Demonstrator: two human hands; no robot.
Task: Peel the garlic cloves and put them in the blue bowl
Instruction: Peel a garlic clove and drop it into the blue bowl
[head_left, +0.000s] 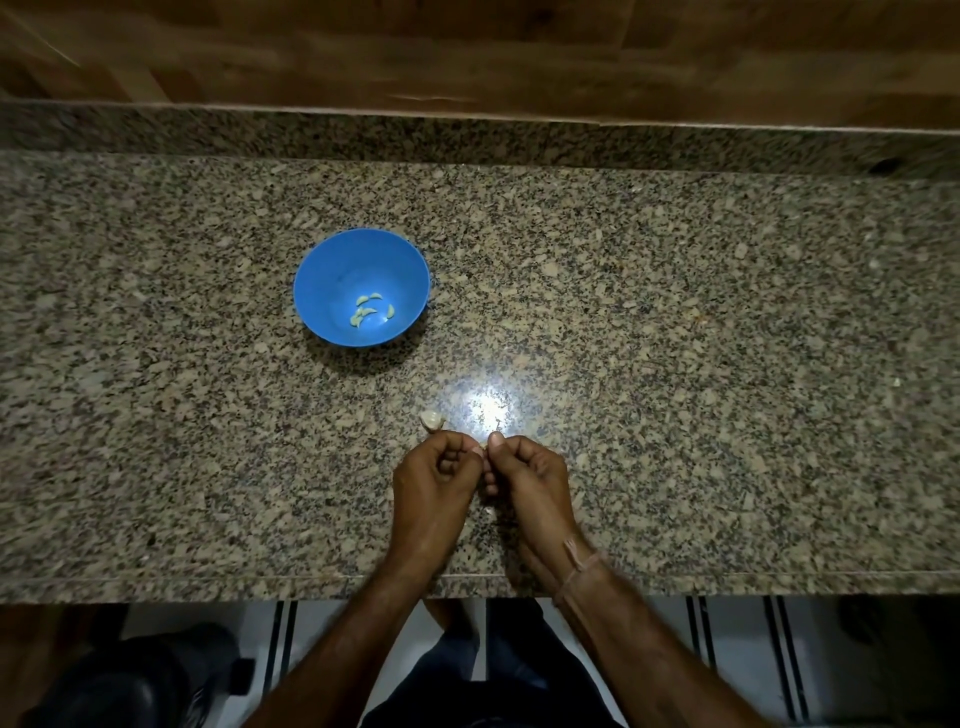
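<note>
A blue bowl (332, 260) stands on the granite counter, left of centre, with several peeled garlic cloves (370, 310) in its bottom. Nearer the front edge my left hand (434, 480) and my right hand (530, 475) meet fingertip to fingertip, pinching a small garlic clove (483, 447) between them; most of it is hidden by the fingers. A pale bit of garlic or skin (432, 420) lies on the counter just beyond my left hand.
The speckled granite counter (675, 338) runs wide to both sides, with a raised granite lip and wooden wall at the back. A bright light glare (488, 408) sits just beyond my hands. Below the front edge are tiled floor and my legs.
</note>
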